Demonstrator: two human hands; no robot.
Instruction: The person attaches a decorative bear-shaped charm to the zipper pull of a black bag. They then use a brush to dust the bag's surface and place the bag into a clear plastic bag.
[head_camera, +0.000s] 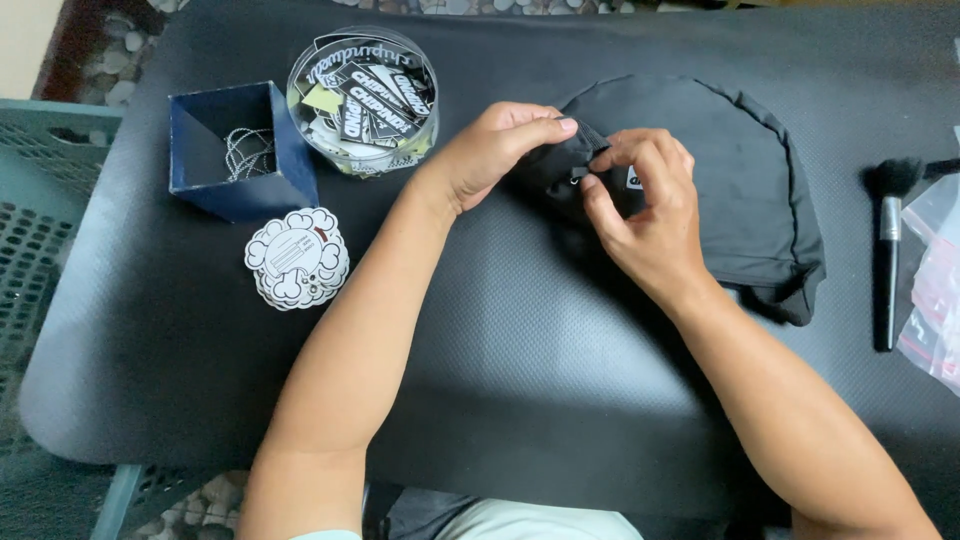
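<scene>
I am showing 2 bare forearms, uncovered from elbow to wrist, with no watch, band or bracelet on either. My left grip (500, 150) and my right grip (645, 215) are wearing no gloves and no rings that I can see, and the nails are looking short and unpainted. At the bottom edge, by my left elbow, a small strip of pale, whitish-green sleeve (325, 535) is peeking in. Between my arms, low in the view, I am wearing light grey cloth (530, 522), with a darker grey fold (430, 510) lying just beside it.
</scene>
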